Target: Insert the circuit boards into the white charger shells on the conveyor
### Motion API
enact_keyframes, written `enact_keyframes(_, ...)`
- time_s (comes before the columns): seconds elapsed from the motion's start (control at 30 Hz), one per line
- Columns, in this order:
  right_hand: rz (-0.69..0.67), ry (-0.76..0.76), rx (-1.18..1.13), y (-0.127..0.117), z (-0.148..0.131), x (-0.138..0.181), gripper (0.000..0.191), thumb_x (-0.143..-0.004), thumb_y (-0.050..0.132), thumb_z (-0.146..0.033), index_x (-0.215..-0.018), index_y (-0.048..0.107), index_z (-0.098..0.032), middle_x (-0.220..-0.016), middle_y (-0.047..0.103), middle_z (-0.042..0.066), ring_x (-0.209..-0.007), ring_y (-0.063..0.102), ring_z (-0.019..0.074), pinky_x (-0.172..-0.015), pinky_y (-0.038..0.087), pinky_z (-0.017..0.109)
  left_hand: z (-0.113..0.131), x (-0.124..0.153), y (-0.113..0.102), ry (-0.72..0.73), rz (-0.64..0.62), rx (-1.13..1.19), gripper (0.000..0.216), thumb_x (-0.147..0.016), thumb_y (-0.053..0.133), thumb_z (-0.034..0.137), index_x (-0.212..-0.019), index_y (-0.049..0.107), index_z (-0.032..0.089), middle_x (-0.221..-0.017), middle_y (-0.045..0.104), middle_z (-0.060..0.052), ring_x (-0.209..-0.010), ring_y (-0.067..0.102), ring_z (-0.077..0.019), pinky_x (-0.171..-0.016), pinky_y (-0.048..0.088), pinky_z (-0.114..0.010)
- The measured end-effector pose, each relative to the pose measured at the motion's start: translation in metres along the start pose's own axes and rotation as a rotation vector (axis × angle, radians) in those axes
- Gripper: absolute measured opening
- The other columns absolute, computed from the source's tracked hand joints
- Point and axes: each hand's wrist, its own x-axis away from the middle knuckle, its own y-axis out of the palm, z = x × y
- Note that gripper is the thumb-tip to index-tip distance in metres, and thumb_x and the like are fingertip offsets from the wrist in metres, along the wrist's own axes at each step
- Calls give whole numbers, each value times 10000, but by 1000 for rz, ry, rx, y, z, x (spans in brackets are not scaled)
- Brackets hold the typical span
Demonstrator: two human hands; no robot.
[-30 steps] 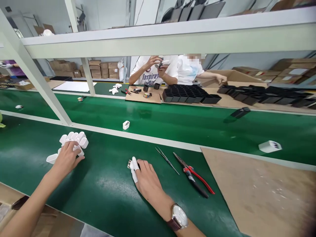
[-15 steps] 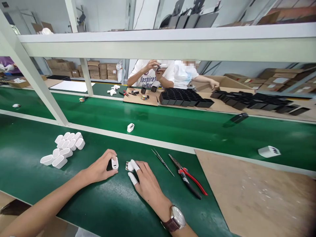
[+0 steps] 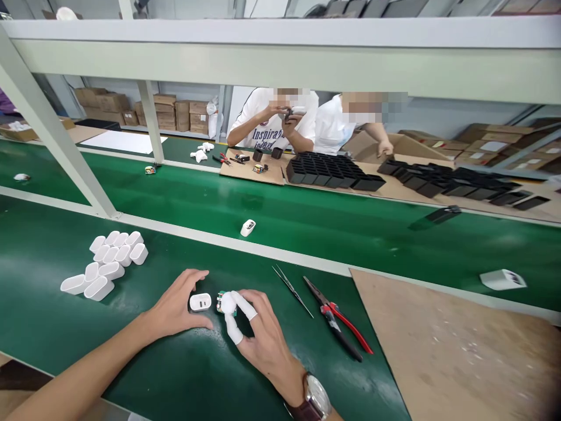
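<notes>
A white charger housing [image 3: 200,302] with two slots in its end face stands on the green bench. My left hand [image 3: 177,305] is around it, thumb and fingers spread, with gaps visible between them and the housing. Just to the right, my right hand [image 3: 258,327], two fingertips in white cots, pinches a small circuit board [image 3: 220,303] with a round white lump [image 3: 228,302] on top. Tweezers [image 3: 293,291] and red-and-black long-nose pliers [image 3: 335,318] lie right of that hand.
Several white open cases [image 3: 109,254] stand grouped at left. A brown board [image 3: 456,345] covers the bench at right. Beyond a pale rail, a green conveyor belt [image 3: 315,225] carries a white housing [image 3: 248,227] and other parts. Two people work across it near black boxes [image 3: 333,169].
My left hand has let go of the white housing, which now sits turned with its slots sideways. My right finger and thumb have closed on the circuit board. The housing on the belt has shifted right.
</notes>
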Motion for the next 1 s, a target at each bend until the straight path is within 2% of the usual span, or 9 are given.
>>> enact_keyframes(0.07, 12, 21, -16, -2, 0, 0, 543, -933, 664, -64, -1439, 506, -178, -1193, 654, 143, -1090, 615, 271, -904, 577, 458, 3, -1, -8, 13, -101, 34, 1047, -729, 935, 468, -1584, 351, 318, -1506, 488, -138, -1138, 623, -281, -983, 571, -460)
enact_keyframes(0.17, 18, 63, -66, -4, -1, 0, 514, -937, 675, -80, -1413, 515, -185, -1182, 664, 131, -1092, 625, 260, -898, 586, 444, 6, -3, -12, 57, -215, 74, 661, -825, 875, 393, -1411, 582, 303, -1326, 643, -83, -1114, 638, -259, -968, 556, -408)
enact_keyframes(0.2, 18, 65, -84, -5, -2, 0, 499, -936, 676, -78, -1398, 525, -192, -1182, 667, 127, -1092, 628, 258, -894, 588, 440, 6, -4, -10, 71, -199, 69, 559, -827, 874, 400, -1321, 638, 284, -1233, 678, -69, -1095, 638, -257, -946, 553, -396)
enact_keyframes(0.27, 15, 41, -110, -4, -5, 2, 490, -930, 684, -71, -1381, 536, -192, -1190, 671, 130, -1093, 629, 257, -892, 589, 439, 6, -4, -2, 118, -92, 13, 524, -805, 888, 447, -1232, 661, 247, -1132, 687, -64, -1039, 625, -256, -888, 547, -386)
enact_keyframes(0.37, -7, -22, -103, -1, -8, 7, 518, -915, 698, -44, -1393, 530, -159, -1228, 662, 162, -1119, 610, 272, -913, 583, 465, 5, -4, 11, 244, 63, -136, 538, -838, 861, 452, -1259, 624, 216, -1128, 664, -87, -996, 588, -250, -844, 529, -384)
enact_keyframes(0.47, -36, -79, -62, 1, -9, 10, 534, -903, 694, -13, -1397, 529, -128, -1262, 647, 192, -1138, 587, 295, -916, 581, 490, 6, -4, 18, 332, 125, -243, 478, -893, 818, 401, -1269, 602, 201, -1113, 649, -91, -954, 570, -237, -815, 518, -372)
enact_keyframes(0.7, -66, -125, -11, 0, -7, 12, 507, -905, 692, -26, -1383, 548, -113, -1268, 644, 204, -1133, 593, 320, -908, 595, 511, 6, -3, 19, 396, 127, -362, 442, -942, 762, 402, -1285, 585, 185, -1104, 638, -97, -935, 566, -242, -807, 506, -380)
enact_keyframes(1.0, -111, -113, 0, 2, -8, 12, 523, -922, 668, -44, -1408, 528, -175, -1312, 628, 176, -1146, 602, 314, -915, 598, 516, 4, -3, 22, 395, 93, -356, 467, -949, 731, 493, -1275, 590, 190, -1111, 640, -96, -944, 571, -245, -836, 507, -394)
